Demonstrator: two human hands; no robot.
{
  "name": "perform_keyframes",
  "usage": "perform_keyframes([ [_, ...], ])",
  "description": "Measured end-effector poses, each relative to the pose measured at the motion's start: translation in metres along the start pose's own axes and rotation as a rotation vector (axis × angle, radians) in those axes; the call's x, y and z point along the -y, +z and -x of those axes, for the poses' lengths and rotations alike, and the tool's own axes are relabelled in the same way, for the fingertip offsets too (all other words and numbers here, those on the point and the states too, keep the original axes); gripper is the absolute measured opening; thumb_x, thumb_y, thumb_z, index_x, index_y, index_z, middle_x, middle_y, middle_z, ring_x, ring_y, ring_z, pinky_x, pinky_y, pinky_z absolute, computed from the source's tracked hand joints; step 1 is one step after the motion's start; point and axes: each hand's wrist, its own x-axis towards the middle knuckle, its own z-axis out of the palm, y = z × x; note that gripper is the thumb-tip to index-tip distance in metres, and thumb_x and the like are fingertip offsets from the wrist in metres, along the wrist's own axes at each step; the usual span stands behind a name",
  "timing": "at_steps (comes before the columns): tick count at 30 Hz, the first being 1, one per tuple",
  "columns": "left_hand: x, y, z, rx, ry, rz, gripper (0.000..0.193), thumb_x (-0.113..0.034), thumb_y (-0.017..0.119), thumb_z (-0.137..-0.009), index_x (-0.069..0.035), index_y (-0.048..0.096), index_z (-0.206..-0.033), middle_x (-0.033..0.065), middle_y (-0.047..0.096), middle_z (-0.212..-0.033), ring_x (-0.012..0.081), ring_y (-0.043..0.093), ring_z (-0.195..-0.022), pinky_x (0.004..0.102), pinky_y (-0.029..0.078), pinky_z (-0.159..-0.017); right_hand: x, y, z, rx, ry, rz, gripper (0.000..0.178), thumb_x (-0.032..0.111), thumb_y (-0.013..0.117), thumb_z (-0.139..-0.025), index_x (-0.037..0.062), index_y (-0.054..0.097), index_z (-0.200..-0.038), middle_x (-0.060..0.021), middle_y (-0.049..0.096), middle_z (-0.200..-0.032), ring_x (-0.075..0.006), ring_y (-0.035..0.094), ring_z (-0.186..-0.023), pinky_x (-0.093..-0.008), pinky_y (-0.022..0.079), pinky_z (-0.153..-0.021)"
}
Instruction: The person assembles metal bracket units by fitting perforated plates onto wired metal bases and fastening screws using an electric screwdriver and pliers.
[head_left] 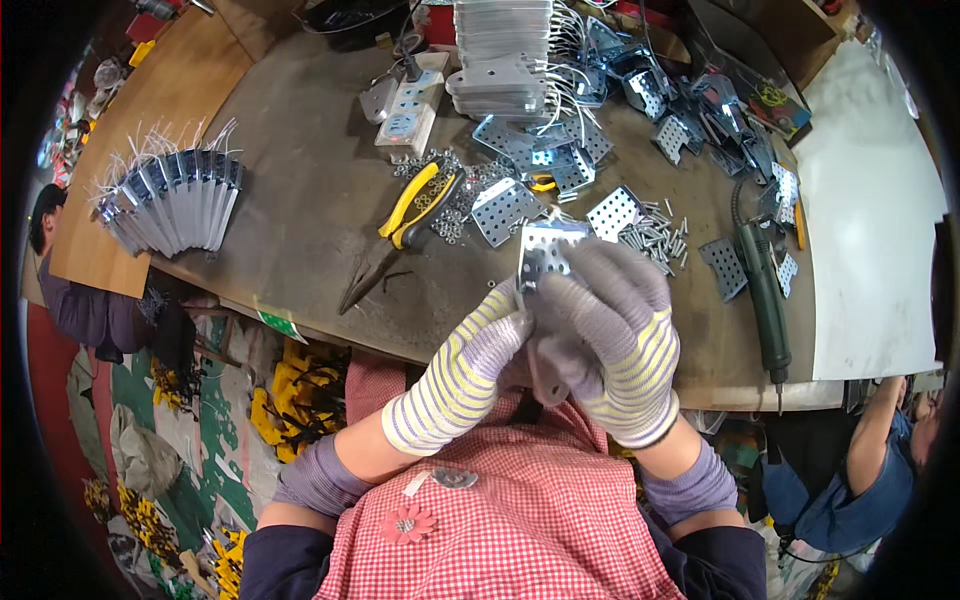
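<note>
In striped work gloves, my hands meet at the table's front edge around a shiny perforated metal bracket (545, 250). My left hand (455, 370) is closed, its thumb and fingers pinching the bracket's lower left side. Over its right side curl the slightly blurred fingers of my right hand (625, 350), also closed. A dull grey flat part (547, 375) shows below the bracket between my hands; gloves cover most of it, and I cannot tell how the two join. Just beyond lie loose perforated brackets (505, 210), a heap of screws (655, 238) and scattered small nuts (455, 215).
Yellow-and-black pliers (405, 225) lie to the left, a dark green electric screwdriver (763, 300) to the right. At the back stand a power strip (412, 108) and stacked grey plates with white wires (503, 70). Wired strips (180, 200) fan out far left. Other people are at both sides.
</note>
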Motion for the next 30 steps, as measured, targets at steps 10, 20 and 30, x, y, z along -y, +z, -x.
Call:
perform_keyframes([
  [10, -0.064, 0.004, -0.095, -0.016, 0.925, -2.03, 0.017, -0.012, 0.064, -0.08, -0.005, 0.066, -0.096, 0.0135, 0.063, -0.088, 0.0311, 0.061, -0.083, 0.0416, 0.05, -0.078, -0.001, 0.013, 0.051, -0.479, 0.907, -1.044, 0.074, 0.007, 0.058, -0.086, 0.0073, 0.021, -0.15, -0.0124, 0.036, -0.146, -0.029, 0.043, -0.13, -0.0413, 0.034, -0.109],
  [20, -0.101, -0.01, -0.102, -0.041, 1.033, -1.776, 0.021, -0.001, 0.068, -0.072, -0.006, 0.063, -0.091, 0.0092, 0.063, -0.09, 0.0224, 0.062, -0.08, 0.0323, 0.049, -0.07, -0.014, 0.01, 0.048, -0.555, 0.878, -1.549, 0.073, 0.008, 0.06, -0.081, 0.009, 0.027, -0.146, -0.0108, 0.044, -0.139, -0.0269, 0.045, -0.129, -0.0498, 0.034, -0.111],
  [30, -0.034, 0.009, -0.034, -0.135, 0.769, -1.518, 0.032, -0.015, 0.074, -0.074, -0.001, 0.062, -0.1, 0.0102, 0.061, -0.08, 0.0224, 0.061, -0.072, 0.0326, 0.05, -0.067, 0.017, 0.014, 0.042, -0.39, 1.082, -1.806, 0.081, 0.006, 0.064, -0.074, 0.0119, 0.028, -0.147, -0.0123, 0.044, -0.138, -0.027, 0.048, -0.125, -0.0432, 0.045, -0.103],
])
